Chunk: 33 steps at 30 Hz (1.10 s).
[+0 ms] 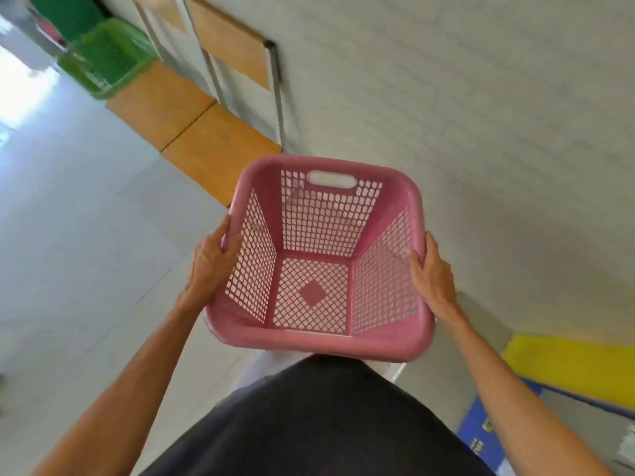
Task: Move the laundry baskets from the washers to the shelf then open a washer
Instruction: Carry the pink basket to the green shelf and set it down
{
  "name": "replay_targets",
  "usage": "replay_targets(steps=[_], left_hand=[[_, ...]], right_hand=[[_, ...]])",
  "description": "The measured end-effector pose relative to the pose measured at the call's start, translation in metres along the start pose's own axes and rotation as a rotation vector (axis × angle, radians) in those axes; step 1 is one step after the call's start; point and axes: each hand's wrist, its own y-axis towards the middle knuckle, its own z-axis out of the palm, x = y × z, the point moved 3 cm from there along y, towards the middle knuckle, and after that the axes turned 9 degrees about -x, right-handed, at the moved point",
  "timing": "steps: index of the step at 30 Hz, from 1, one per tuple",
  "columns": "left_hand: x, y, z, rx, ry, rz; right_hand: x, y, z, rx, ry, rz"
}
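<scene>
Pink laundry basket [319, 259] held in the air in front of the person's torso, empty, open top facing the camera, mesh walls and bottom visible. Left hand [209, 266] clamps the left rim, thumb over the edge; grip clenched on the basket. Right hand [433, 276] clamps the right rim the same way. Wooden shelf [192, 132] with metal posts stands ahead and to the left, against the wall. A green basket [110, 56] sits on the shelf's far end. View tilted and somewhat blurred.
</scene>
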Motion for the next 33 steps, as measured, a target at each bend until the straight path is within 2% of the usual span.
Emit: replay_targets(steps=[6, 11, 16, 25, 33], left_hand=[[0.105, -0.028, -0.128, -0.279, -0.073, -0.171], [0.215, -0.041, -0.218, -0.384, -0.144, -0.309], [0.307, -0.067, -0.298, -0.519, -0.174, -0.364], [0.435, -0.105, -0.385, -0.678, -0.182, -0.523], [0.515, -0.042, -0.431, -0.734, -0.213, -0.562]], right_hand=[[0.150, -0.033, 0.060, 0.094, 0.044, -0.312], [0.266, -0.091, 0.138, 0.137, 0.031, -0.502], [0.367, -0.156, 0.232, 0.184, -0.121, -0.621], [0.497, -0.268, 0.358, 0.253, -0.150, -0.822], [0.586, -0.263, 0.455, 0.302, -0.250, -0.853]])
